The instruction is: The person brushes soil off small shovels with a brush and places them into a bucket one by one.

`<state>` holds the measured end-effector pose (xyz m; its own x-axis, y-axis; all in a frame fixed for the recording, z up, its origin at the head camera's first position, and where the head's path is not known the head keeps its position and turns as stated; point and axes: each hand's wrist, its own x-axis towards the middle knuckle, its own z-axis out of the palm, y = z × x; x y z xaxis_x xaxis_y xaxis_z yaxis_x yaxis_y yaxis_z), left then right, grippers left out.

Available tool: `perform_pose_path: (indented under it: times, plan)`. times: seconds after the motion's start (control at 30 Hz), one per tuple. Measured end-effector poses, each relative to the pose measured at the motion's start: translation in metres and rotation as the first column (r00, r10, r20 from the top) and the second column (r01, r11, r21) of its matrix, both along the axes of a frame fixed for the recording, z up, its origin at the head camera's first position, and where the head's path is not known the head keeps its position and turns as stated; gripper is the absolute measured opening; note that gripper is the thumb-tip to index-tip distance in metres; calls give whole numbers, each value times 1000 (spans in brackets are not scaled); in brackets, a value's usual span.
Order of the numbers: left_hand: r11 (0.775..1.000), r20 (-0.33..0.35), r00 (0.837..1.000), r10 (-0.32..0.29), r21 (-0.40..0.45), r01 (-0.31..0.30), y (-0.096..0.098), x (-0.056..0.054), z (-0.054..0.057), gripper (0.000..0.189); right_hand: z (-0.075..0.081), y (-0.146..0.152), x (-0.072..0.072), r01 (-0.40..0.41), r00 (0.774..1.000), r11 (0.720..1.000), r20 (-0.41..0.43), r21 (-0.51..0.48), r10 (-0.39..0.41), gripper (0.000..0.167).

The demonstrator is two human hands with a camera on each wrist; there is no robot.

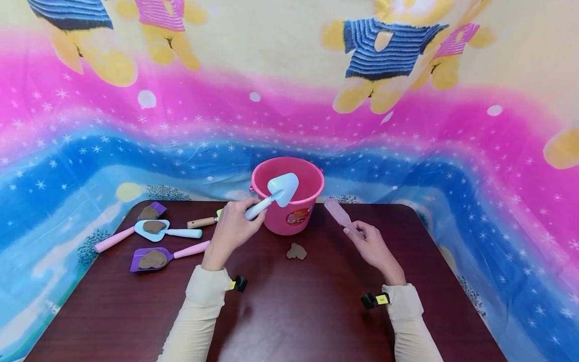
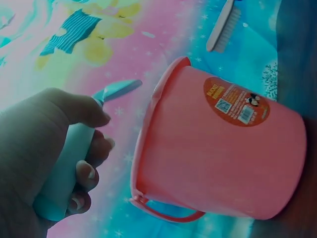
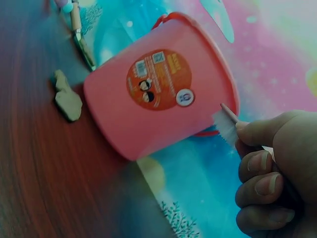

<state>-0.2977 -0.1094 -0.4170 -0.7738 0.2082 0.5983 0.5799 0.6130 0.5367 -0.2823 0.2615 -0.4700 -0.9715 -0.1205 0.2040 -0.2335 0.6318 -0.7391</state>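
Note:
My left hand [image 1: 236,227] grips the pale blue handle of a toy trowel [image 1: 284,189], its blade raised over the mouth of a pink bucket [image 1: 288,221]. In the left wrist view, the fingers curl round the trowel's handle [image 2: 69,163] beside the bucket's rim. My right hand [image 1: 372,246] holds a pinkish brush [image 1: 340,215] by its handle, to the right of the bucket. White bristles show on the brush [image 3: 227,128] in the right wrist view. A brown lump [image 1: 296,251] that looks like clay or damp sand lies on the table in front of the bucket.
On the left of the dark wooden table [image 1: 289,311] lie a purple shovel [image 1: 154,258] and a light blue trowel [image 1: 176,232], both bearing brown lumps. Another purple tool [image 1: 158,207] and a wooden-handled tool [image 1: 202,222] lie nearby. A printed cloth [image 1: 217,115] hangs behind.

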Motion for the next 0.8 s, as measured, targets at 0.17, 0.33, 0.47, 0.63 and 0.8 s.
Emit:
perform_pose_path:
  times: [0.17,0.33,0.47,0.63,0.8]
  plan:
    - [998,1,999,35,-57,-35,4,-8,13,24,-10,3,-5,3,1000,1000,-5,1,-3,23]
    - [994,37,998,45,-103,-41,9,-14,24,26,-18,4,-9,-8,1000,1000,-12,-12,8,21]
    - [989,57,997,59,-140,-50,14,-20,30,28,-25,4,-12,-18,1000,1000,-18,-21,17,20]
    - [974,66,994,89,-213,-73,22,-31,38,27,-33,7,-12,-38,999,999,-15,-2,38,21]
    - [958,79,993,92,-278,-67,31,-45,45,27,-33,7,-9,-37,999,999,-12,-15,37,21]
